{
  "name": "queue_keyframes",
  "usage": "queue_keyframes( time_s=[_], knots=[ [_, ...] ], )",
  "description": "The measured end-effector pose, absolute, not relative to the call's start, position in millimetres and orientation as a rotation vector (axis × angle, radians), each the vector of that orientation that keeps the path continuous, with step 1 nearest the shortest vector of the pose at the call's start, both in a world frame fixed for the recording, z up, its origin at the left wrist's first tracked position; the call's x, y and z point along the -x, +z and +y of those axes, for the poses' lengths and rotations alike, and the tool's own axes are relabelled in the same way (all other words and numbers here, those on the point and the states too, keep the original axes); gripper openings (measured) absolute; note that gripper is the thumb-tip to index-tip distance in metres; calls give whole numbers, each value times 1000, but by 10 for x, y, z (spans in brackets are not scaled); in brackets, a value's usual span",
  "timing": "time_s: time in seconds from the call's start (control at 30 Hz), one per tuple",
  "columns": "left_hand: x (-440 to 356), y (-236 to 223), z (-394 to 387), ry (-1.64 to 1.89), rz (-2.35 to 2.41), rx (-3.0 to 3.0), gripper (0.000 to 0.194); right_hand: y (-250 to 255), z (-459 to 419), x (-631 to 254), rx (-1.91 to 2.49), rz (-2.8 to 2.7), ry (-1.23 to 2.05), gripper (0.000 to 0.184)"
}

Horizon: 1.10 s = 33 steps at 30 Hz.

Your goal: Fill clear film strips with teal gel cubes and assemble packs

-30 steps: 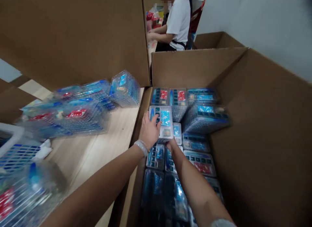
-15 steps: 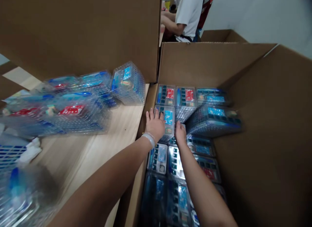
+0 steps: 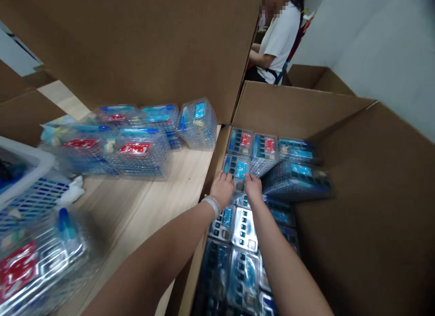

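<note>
Inside an open cardboard carton (image 3: 272, 110), transparent plastic blister packs with blue and red printed cards stand packed close together. My left hand (image 3: 221, 190) and my right hand (image 3: 253, 188) both grip the lower end of one blister pack (image 3: 237, 167). That pack stands tilted among its neighbours, against the row at the far side. More packs (image 3: 244, 229) lie beneath my forearms. One large pack (image 3: 295, 180) leans on the carton's right wall.
Left of the carton, several stacked blister packs (image 3: 136, 153) rest on a wooden table (image 3: 146, 203), beside a white basket (image 3: 23, 171) and a white tissue (image 3: 74, 191). A tall cardboard flap (image 3: 136, 44) rises behind them. A seated co-worker (image 3: 278, 44) is beyond the carton.
The held pack has gone down into the carton, from above the others to among them. My right hand has moved from beneath it to its lower end. The view has swung left.
</note>
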<state>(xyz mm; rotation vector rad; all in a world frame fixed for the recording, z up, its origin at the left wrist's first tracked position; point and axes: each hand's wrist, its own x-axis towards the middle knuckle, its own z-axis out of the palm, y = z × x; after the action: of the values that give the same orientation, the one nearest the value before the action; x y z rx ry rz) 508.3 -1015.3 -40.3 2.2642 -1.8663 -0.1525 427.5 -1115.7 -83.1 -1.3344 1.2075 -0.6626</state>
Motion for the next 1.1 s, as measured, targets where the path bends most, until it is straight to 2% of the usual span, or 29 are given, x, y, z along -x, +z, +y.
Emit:
queue_keyframes(
  time_s=[0.2,0.5,0.67,0.83,1.0,1.1],
  knots=[
    [-5212,-298,-10055,-97,-1927,-2215,20,-733,-11200,-4157,1153,1333,-690,28],
    [-5336,-189,-10196,-205,-1996,-2176,33,-573,-11187,-4144,1089,1265,-727,32],
    [-5351,-169,-10156,-266,-1970,-2185,33,-544,-11222,-4162,992,1207,-662,29],
    [-5306,-83,-10013,-266,-1606,-2128,54,-540,-11253,-4173,849,1139,-686,24],
    [-5025,165,-9526,-200,-990,-1988,35,-374,-11204,-4079,753,1070,-693,17],
    [-4722,401,-8876,-220,-934,-2002,38,-216,-10930,-4082,748,1032,-741,23]
  ],
)
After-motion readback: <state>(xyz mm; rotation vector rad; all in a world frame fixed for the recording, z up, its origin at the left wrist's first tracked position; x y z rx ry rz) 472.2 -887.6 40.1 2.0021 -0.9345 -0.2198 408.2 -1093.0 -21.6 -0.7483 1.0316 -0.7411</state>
